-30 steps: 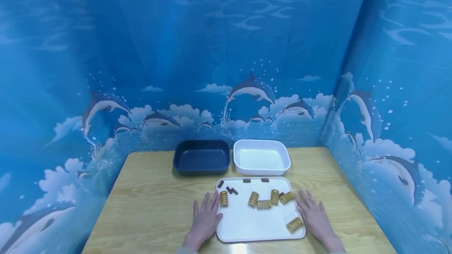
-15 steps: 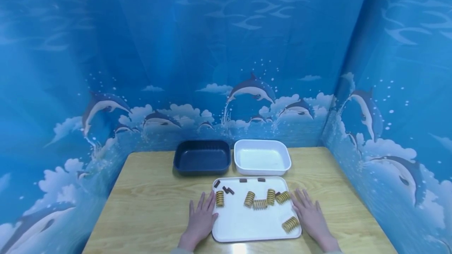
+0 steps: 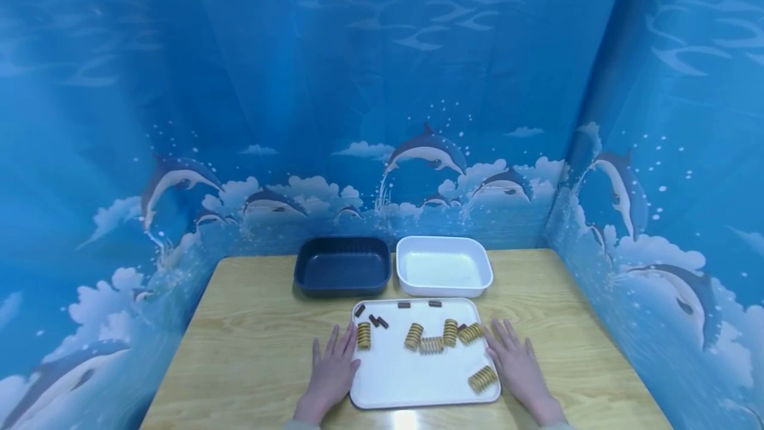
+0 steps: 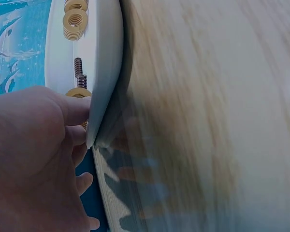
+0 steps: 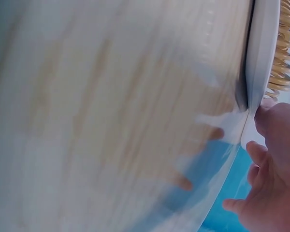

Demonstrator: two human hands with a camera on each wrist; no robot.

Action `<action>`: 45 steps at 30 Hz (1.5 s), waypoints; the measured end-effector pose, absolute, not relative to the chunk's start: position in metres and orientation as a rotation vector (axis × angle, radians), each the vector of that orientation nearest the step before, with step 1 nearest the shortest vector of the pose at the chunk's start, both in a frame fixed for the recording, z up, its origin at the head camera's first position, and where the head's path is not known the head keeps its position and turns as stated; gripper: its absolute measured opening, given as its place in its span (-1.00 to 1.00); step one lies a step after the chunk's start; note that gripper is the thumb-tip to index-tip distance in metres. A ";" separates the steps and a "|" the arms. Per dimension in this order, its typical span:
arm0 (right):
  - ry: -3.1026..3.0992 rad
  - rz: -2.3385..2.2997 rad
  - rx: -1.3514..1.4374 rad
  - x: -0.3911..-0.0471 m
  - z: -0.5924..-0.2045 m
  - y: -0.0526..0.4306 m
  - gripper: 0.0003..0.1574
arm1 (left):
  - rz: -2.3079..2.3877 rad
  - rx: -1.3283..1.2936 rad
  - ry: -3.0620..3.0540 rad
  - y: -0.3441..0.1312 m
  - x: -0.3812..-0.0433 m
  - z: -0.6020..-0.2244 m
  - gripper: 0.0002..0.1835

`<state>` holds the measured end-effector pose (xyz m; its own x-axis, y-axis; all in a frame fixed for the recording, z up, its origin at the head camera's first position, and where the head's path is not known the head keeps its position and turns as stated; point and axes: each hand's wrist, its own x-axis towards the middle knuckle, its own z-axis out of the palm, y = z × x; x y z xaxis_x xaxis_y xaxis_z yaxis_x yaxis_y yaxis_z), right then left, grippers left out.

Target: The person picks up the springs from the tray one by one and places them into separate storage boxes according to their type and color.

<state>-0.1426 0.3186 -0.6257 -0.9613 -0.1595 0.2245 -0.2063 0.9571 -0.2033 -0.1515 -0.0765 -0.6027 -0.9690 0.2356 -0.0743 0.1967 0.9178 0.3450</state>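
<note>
A white tray [image 3: 418, 380] lies on the wooden table, with my left hand [image 3: 330, 371] at its left edge and my right hand [image 3: 518, 371] at its right edge. Both hands have their fingers extended; thumbs and index fingers touch the rim. Several thick yellow coil springs lie on the tray, among them one [image 3: 364, 336] beside my left fingertips and one [image 3: 482, 379] near the right front corner. Smaller dark springs [image 4: 78, 66] are scattered along the tray's far side. In the right wrist view, a yellow spring [image 5: 282, 58] shows just beyond the raised rim.
Behind the tray stand a dark blue bin [image 3: 343, 287] and a white bin [image 3: 444, 286], side by side near the table's back edge. The wooden table [image 3: 239, 350] extends on both sides. A curtain with printed dolphins [image 3: 382, 85] encloses the back and sides.
The tray has slid left across the table with the springs on it, and both hands have moved left along with it. The two bins stay in place.
</note>
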 end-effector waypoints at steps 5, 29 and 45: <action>-2.892 0.340 0.287 -0.142 -0.624 0.313 -0.41 | 0.526 0.354 2.983 -0.082 -0.150 -0.603 -0.33; -2.845 0.322 0.350 -0.144 -0.622 0.295 -0.42 | 0.508 0.350 3.003 -0.101 -0.150 -0.605 -0.35; -2.832 0.300 0.370 -0.145 -0.622 0.285 -0.41 | 0.530 0.375 3.023 -0.111 -0.148 -0.605 -0.35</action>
